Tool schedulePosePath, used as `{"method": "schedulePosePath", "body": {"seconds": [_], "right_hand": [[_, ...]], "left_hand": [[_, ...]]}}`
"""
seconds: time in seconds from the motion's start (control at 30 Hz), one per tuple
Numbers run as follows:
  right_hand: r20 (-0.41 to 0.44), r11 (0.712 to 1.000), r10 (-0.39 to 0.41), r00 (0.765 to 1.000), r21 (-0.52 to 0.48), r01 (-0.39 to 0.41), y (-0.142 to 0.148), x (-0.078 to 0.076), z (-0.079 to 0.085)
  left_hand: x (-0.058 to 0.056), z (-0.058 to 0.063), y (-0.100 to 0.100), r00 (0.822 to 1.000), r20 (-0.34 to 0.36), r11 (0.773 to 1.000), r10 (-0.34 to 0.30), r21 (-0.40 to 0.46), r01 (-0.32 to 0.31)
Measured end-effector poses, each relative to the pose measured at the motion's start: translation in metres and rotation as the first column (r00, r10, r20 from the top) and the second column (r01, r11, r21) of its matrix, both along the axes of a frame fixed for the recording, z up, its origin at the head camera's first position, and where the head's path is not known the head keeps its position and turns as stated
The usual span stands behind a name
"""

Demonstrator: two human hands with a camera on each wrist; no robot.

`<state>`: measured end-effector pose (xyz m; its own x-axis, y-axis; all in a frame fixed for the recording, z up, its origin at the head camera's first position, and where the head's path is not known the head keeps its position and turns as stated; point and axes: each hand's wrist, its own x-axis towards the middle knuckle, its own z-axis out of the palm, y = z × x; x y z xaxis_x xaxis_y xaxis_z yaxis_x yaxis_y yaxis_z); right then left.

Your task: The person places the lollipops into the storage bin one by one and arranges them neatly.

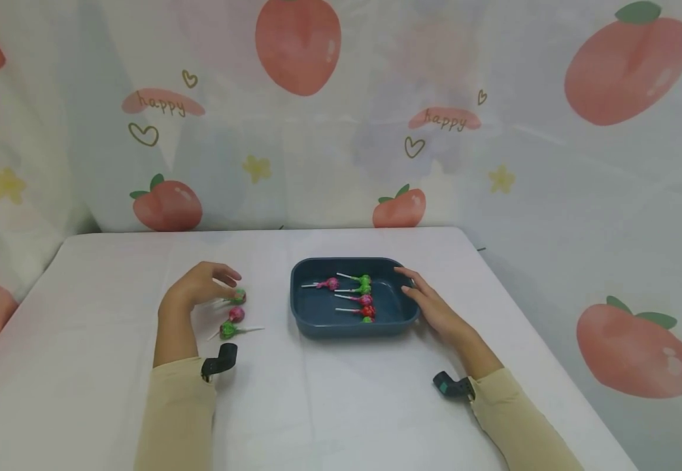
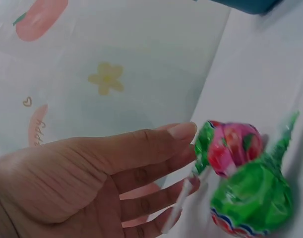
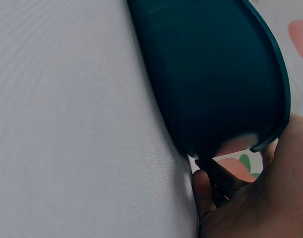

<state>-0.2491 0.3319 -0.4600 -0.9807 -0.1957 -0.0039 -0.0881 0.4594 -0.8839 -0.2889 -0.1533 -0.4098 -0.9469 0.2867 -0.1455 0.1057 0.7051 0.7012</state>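
My left hand (image 1: 202, 288) is over the lollipops at the left, thumb at a green lollipop (image 1: 239, 297) on the cloth; a gap shows between thumb and index finger. Close by lie a pink lollipop (image 1: 237, 314) and another green lollipop (image 1: 227, 330); the left wrist view shows both large beside the fingertips. With thumb and fingers at its right-hand rim, my right hand (image 1: 435, 307) holds a dark blue tray (image 1: 317, 320). Inside the tray are a pink lollipop (image 1: 331, 284) and a column of green, pink and red lollipops (image 1: 367, 299), sticks pointing left.
White cloth covers the table (image 1: 317, 405). A fruit-printed curtain (image 1: 329, 150) hangs behind it and along both sides. Each wrist wears a small black camera (image 1: 220, 359). The tray stands right of the loose lollipops.
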Motion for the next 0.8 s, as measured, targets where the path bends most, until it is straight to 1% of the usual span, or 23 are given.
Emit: {"method": "schedulePosePath", "body": {"seconds": [0.1, 0.2, 0.33, 0.4, 0.6, 0.8], "right_hand": [[-0.003, 1.0, 0.002, 1.0, 0.004, -0.002, 0.0, 0.001, 0.0], [-0.007, 1.0, 0.006, 1.0, 0.007, -0.006, 0.0, 0.001, 0.0], [-0.007, 1.0, 0.003, 1.0, 0.004, -0.003, -0.001, 0.0, -0.001], [-0.005, 1.0, 0.001, 1.0, 0.002, -0.001, -0.001, -0.001, -0.002], [0.004, 1.0, 0.0, 1.0, -0.002, 0.0, 0.0, 0.0, -0.003], [-0.002, 1.0, 0.004, 1.0, -0.007, -0.004, -0.001, 0.001, 0.0]], "left_hand": [[0.002, -0.004, -0.003, 1.0, 0.016, 1.0, -0.008, 0.006, 0.008], [0.003, -0.009, -0.007, 1.0, 0.027, 1.0, -0.004, 0.02, 0.003], [0.002, -0.012, -0.011, 1.0, 0.02, 1.0, 0.01, 0.029, -0.01], [0.001, -0.013, -0.012, 1.0, 0.017, 1.0, 0.004, 0.026, -0.005], [-0.001, -0.016, -0.01, 1.0, 0.017, 1.0, 0.001, 0.012, -0.001], [-0.003, -0.018, -0.006, 1.0, 0.016, 1.0, 0.026, 0.0, -0.026]]}}
